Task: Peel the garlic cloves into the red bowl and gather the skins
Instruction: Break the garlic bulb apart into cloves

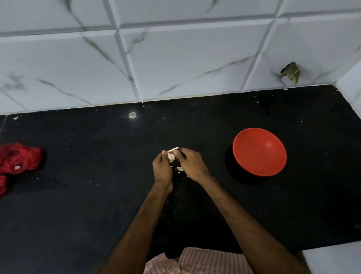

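Your left hand [161, 168] and right hand [191, 164] grip the garlic [171, 157] mid-peel; the red bowl [259, 151] looks empty, and skins [180, 169] lie ungathered.

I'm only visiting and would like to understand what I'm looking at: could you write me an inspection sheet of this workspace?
Surface: black counter, dotted with pale flecks.
Job's things: garlic held between both hands; red bowl to its right, looks empty; skin scraps below the hands.
Clutter: red mesh bag at the left edge.
Grippers: left hand and right hand both pinch the garlic.
Cables: nothing seen.
Surroundings: white tiled wall with a broken patch at the right; checked cloth at the near edge.
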`<action>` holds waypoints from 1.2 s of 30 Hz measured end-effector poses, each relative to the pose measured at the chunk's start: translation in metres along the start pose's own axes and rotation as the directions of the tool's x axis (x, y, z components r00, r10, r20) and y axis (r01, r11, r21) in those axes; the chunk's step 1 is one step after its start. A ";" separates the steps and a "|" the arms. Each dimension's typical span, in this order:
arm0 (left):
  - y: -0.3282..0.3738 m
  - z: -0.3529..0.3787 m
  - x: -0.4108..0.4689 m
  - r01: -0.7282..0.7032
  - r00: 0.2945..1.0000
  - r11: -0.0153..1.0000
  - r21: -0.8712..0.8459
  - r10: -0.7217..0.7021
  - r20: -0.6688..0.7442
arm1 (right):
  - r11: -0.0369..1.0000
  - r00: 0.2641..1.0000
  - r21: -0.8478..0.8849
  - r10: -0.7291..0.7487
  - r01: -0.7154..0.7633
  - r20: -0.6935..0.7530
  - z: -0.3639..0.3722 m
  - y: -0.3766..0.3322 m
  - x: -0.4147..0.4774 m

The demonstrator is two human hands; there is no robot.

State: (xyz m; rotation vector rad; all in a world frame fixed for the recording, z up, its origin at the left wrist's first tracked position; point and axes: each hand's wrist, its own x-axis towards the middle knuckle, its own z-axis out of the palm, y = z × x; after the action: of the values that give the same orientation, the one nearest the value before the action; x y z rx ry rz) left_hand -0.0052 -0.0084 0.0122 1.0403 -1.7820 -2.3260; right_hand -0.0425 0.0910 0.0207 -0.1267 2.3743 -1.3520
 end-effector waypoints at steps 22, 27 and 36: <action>0.003 -0.011 -0.007 0.046 0.999 0.995 -0.089 -0.045 0.005 | 0.860 0.999 -0.510 -0.041 0.024 -0.021 -0.014 0.016 -0.006; 0.000 -0.007 -0.006 0.096 0.995 0.995 -0.030 -0.096 0.009 | 0.953 0.997 -0.295 -0.068 0.072 0.025 -0.004 -0.002 -0.010; 0.009 -0.007 -0.005 0.170 0.979 0.981 -0.091 -0.157 0.129 | 0.999 1.000 0.045 0.013 -0.014 0.005 0.004 -0.008 -0.012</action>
State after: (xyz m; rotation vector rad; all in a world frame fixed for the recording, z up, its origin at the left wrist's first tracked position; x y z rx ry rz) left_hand -0.0013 -0.0155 0.0219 1.0918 -1.6533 -2.5994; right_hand -0.0309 0.0867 0.0286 -0.1008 2.3350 -1.3961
